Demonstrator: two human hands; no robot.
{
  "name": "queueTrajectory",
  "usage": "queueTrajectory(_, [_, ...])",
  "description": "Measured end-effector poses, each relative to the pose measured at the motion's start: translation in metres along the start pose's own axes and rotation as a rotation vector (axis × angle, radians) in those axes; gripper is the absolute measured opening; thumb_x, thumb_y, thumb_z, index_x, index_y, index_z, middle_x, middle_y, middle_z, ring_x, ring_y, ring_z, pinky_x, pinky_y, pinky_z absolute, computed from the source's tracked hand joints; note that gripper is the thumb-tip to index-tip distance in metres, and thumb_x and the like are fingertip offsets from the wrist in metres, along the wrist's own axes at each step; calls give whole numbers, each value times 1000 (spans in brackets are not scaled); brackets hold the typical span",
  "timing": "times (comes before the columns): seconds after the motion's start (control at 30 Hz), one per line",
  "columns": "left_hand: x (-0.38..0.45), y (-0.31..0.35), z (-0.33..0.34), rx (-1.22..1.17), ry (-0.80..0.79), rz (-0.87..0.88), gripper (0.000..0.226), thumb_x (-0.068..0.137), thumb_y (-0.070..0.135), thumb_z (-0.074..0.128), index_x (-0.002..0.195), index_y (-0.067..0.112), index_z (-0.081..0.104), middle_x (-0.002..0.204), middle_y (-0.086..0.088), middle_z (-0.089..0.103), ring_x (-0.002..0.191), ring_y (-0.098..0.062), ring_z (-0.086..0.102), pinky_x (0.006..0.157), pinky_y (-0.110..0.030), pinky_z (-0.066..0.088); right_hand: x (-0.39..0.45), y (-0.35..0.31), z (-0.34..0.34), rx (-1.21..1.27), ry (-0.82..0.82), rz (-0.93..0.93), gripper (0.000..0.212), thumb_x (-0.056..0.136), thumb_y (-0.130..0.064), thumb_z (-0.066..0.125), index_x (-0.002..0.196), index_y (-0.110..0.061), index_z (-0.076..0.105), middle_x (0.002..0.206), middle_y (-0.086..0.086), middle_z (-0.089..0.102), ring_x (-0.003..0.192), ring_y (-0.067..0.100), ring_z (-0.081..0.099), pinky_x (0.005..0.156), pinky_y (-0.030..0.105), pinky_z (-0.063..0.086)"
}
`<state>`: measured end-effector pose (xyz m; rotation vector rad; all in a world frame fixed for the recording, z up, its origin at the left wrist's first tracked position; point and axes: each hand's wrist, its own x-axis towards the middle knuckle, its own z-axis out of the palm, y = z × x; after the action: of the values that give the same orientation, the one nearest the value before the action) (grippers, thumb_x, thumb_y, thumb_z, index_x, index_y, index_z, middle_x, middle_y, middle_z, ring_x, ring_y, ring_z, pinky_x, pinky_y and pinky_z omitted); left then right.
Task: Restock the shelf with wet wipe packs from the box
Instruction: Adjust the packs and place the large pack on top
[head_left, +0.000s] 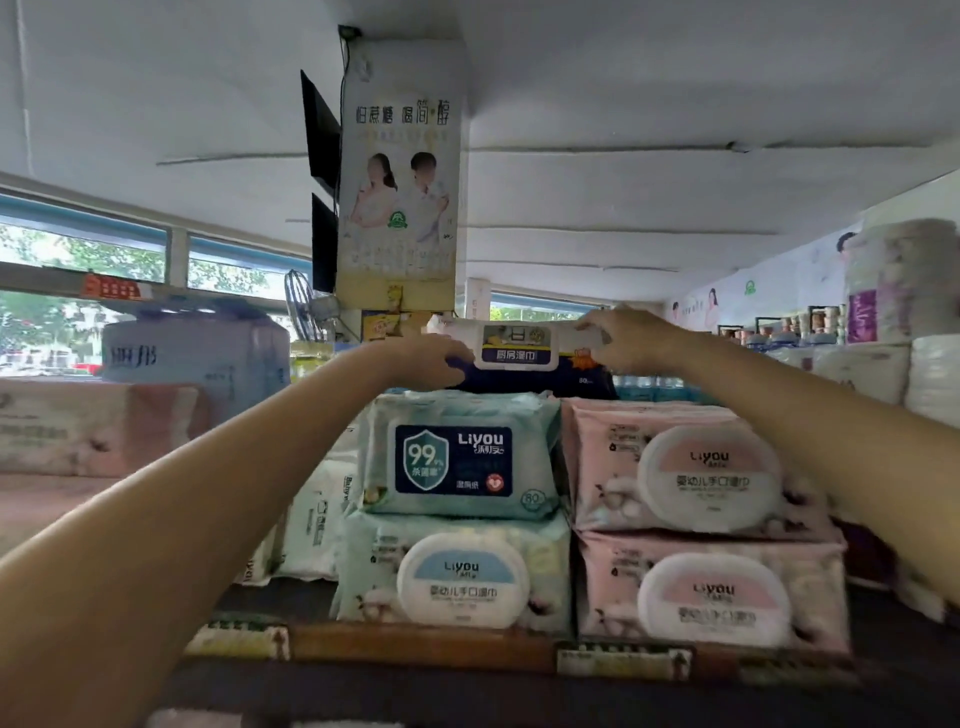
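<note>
A dark blue wet wipe pack (524, 358) with a white lid lies on top of the stack at the back of the top shelf. My left hand (426, 361) grips its left end and my right hand (626, 338) grips its right end. Under it sits a teal wipe pack (457, 457) marked 99%, on a pale green pack (457, 571). To the right, two pink wipe packs (696, 473) are stacked. The box is out of view.
The wooden shelf edge (415, 644) carries price tags at the front. White packs (317, 519) stand to the left of the stack. Bulk tissue bundles (197, 358) sit at the left, paper rolls (904, 280) at the right. A poster-covered pillar (400, 171) rises behind.
</note>
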<state>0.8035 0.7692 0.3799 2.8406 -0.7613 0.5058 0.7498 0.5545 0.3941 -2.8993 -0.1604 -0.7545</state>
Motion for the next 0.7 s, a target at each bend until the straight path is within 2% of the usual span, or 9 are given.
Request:
queueTrajectory(0.03, [-16, 6, 1, -15, 3, 56, 39, 98, 24, 40, 136, 17, 45, 138, -6, 49, 124, -22, 47, 102, -28, 33, -15, -8, -2, 29, -19, -30, 39, 97, -13, 42, 135, -11, 44, 109, 2, 54, 100, 21, 47, 71, 21, 34])
queueTrajectory(0.07, [-32, 13, 3, -44, 2, 112, 38, 99, 29, 39, 133, 18, 49, 135, -5, 53, 122, -20, 49, 99, -26, 34, -29, -16, -1, 54, -46, -51, 35, 98, -17, 42, 131, -11, 50, 118, 4, 56, 108, 22, 49, 79, 20, 33])
queueTrajectory(0.13, [-58, 23, 11, -54, 20, 191, 42, 97, 41, 38, 133, 22, 49, 133, -1, 56, 120, -19, 52, 104, -30, 34, -52, -28, 6, 25, -95, -64, 33, 99, -21, 39, 127, -11, 55, 130, 8, 54, 118, 22, 50, 89, 22, 33])
queueTrajectory(0.2, [-70, 27, 20, 58, 66, 229, 49, 94, 50, 37, 138, 28, 42, 137, 2, 52, 124, -20, 49, 109, -43, 31, -66, -34, 16, -72, -92, -30, 34, 100, -22, 35, 124, -10, 56, 129, 9, 56, 117, 26, 51, 96, 28, 37])
queueTrajectory(0.27, [-73, 32, 26, 185, 94, 243, 55, 93, 51, 39, 143, 30, 30, 144, 3, 42, 129, -24, 42, 111, -48, 26, -76, -33, 25, -135, -59, 28, 34, 100, -25, 31, 122, -11, 53, 123, 11, 60, 110, 26, 54, 98, 39, 42])
queueTrajectory(0.33, [-76, 45, 34, 199, 84, 219, 61, 92, 51, 39, 146, 27, 22, 148, 1, 35, 133, -29, 35, 111, -52, 21, -88, -33, 34, -169, -28, 64, 38, 101, -32, 25, 130, -18, 45, 129, 7, 55, 116, 26, 52, 102, 45, 38])
queueTrajectory(0.47, [-80, 75, 58, 14, 214, 58, 54, 97, 45, 31, 141, 15, 30, 145, -5, 39, 134, -35, 29, 110, -55, 14, -99, -32, 54, -255, 115, 99, 44, 101, -37, 17, 142, -28, 31, 144, -1, 43, 132, 22, 40, 113, 46, 20])
queueTrajectory(0.57, [-74, 83, 70, -5, 361, -12, 37, 99, 26, 34, 135, 16, 34, 141, -4, 41, 132, -37, 29, 109, -57, 13, -99, -33, 58, -243, 149, 112, 44, 101, -38, 19, 142, -27, 31, 145, -2, 43, 134, 22, 38, 115, 49, 12])
queueTrajectory(0.7, [-69, 99, 62, -64, 359, -95, 40, 98, 15, 32, 137, 17, 30, 142, -6, 38, 131, -43, 28, 106, -64, 14, -92, -42, 56, -234, 116, 191, 43, 99, -38, 26, 141, -32, 29, 144, 3, 41, 134, 29, 35, 113, 57, 9])
